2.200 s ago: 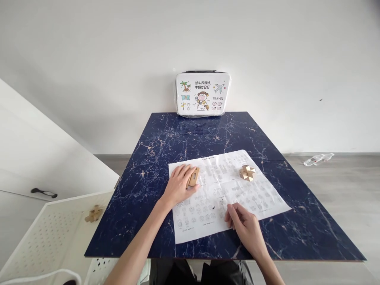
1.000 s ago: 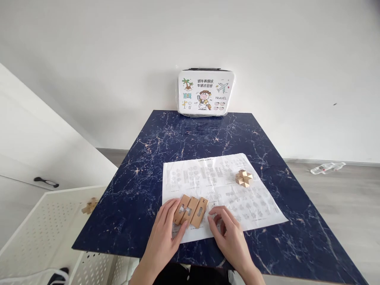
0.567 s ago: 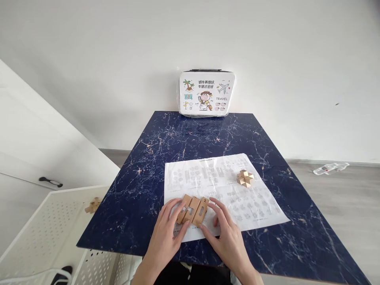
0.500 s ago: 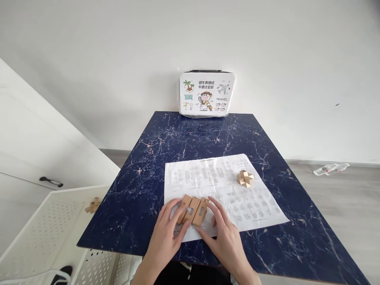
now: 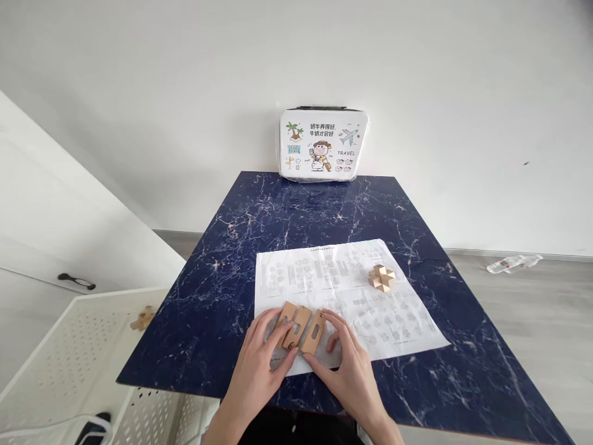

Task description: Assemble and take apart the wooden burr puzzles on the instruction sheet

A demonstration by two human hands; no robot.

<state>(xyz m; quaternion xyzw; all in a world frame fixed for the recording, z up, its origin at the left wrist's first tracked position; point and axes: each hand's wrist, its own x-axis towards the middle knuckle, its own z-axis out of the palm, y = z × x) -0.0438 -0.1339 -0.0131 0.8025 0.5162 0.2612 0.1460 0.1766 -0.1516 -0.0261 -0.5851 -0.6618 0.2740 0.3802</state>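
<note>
Three flat wooden puzzle pieces lie side by side on a printed instruction sheet (image 5: 333,278). My left hand (image 5: 257,355) has its fingers on the left piece (image 5: 288,311) and the middle piece (image 5: 302,320), with the thumb at the middle piece's lower end. Between finger and thumb, my right hand (image 5: 345,361) grips the ends of the right piece (image 5: 316,324), which has a slot and a "2" on it. A narrow gap separates it from the middle piece. My left fingers partly hide the left piece.
An assembled wooden burr puzzle (image 5: 382,279) sits on the sheet's right side. At the far edge of the blue marbled table (image 5: 296,213), a white cartoon case (image 5: 324,145) leans on the wall. Lower left stands a white perforated cart (image 5: 60,346) with another wooden piece (image 5: 143,317).
My right hand has drawn the right piece slightly away from the middle one, opening a gap. The middle piece has tilted, and a mark now shows at its lower end.
</note>
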